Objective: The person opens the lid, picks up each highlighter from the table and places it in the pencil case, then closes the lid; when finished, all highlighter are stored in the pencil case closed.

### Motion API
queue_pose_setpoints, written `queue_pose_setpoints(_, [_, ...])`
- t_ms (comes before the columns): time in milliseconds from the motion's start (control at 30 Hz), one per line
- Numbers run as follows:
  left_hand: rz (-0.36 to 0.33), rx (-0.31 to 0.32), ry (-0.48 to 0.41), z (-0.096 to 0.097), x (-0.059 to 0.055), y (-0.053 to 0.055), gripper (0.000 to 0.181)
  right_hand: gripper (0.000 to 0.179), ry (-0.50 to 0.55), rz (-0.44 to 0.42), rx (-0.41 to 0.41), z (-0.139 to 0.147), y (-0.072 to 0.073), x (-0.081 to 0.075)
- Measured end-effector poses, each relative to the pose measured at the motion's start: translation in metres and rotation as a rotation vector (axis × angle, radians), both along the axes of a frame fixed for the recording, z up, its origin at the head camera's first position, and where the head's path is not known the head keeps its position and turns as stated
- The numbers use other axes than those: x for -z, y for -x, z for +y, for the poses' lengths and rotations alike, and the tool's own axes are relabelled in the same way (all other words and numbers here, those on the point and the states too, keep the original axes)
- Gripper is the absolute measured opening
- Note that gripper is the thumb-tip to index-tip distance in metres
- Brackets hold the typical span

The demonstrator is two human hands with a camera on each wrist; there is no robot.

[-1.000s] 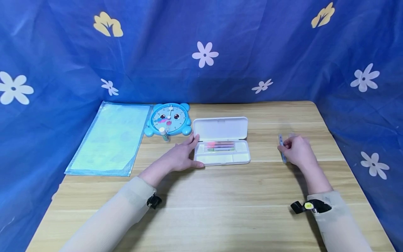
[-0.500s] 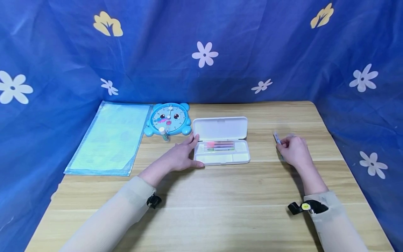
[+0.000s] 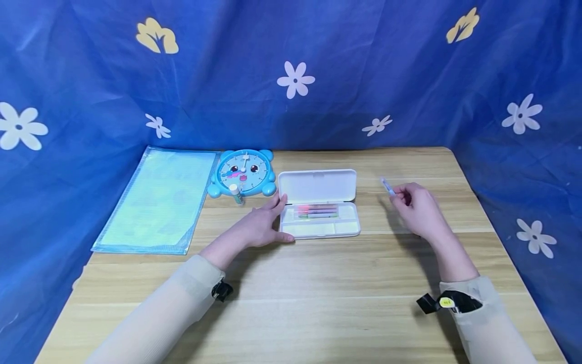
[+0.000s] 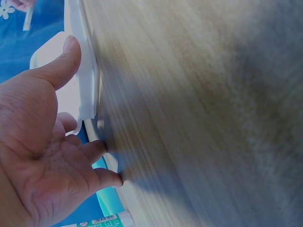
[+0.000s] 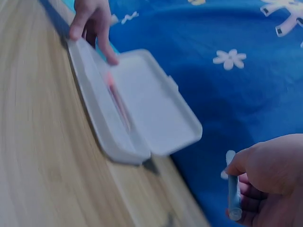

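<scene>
A white pencil case (image 3: 321,235) lies on the table, its lid (image 3: 317,186) tipped back. Inside, several slim coloured pens (image 3: 318,211) lie side by side. At the case's left end is my left hand (image 3: 258,227), thumb along the front edge and index finger at the rear corner. In the left wrist view, that thumb (image 4: 64,64) lies straight against the side wall. My right hand (image 3: 420,210) is to the right of the case and pinches a pale blue pen (image 3: 387,186) between thumb and fingers, raised above the tabletop. The right wrist view shows the pen (image 5: 233,198) below the thumb.
Left of the case stand a blue animal-faced toy clock (image 3: 243,192) and, before it, a glue stick (image 3: 236,194). Farther left a light blue mesh folder (image 3: 156,202) lies flat. Blue flowered cloth (image 3: 332,101) hangs behind the wooden table (image 3: 309,303).
My right hand has lifted the pen from the tabletop and carried it left and slightly back, its far end now angled toward the case. The left hand and the case have stayed put.
</scene>
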State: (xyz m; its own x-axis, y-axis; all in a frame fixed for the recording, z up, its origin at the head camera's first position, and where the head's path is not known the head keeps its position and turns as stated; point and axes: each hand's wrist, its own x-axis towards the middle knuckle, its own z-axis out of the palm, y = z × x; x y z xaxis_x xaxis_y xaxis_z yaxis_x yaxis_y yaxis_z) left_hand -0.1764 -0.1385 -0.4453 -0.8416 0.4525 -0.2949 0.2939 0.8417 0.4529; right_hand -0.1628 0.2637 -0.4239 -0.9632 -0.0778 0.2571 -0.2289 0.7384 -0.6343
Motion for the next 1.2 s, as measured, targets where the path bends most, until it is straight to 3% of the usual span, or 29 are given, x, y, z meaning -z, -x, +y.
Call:
queue_pose_setpoints(367, [-0.005, -0.003, 0.007, -0.001, 0.000, -0.001, 0.121, 0.011, 0.003, 0.115, -0.221, -0.041, 0.001, -0.012])
queue_pose_setpoints(667, [-0.005, -0.008, 0.003, -0.001, -0.001, 0.000, 0.121, 0.010, -0.029, 0.083, -0.404, -0.079, 0.003, -0.016])
queue_pose_setpoints(1200, [0.002, 0.002, 0.003, 0.001, -0.002, -0.001, 0.121, 0.012, -0.187, -0.008, -0.618, -0.143, 0.004, 0.017])
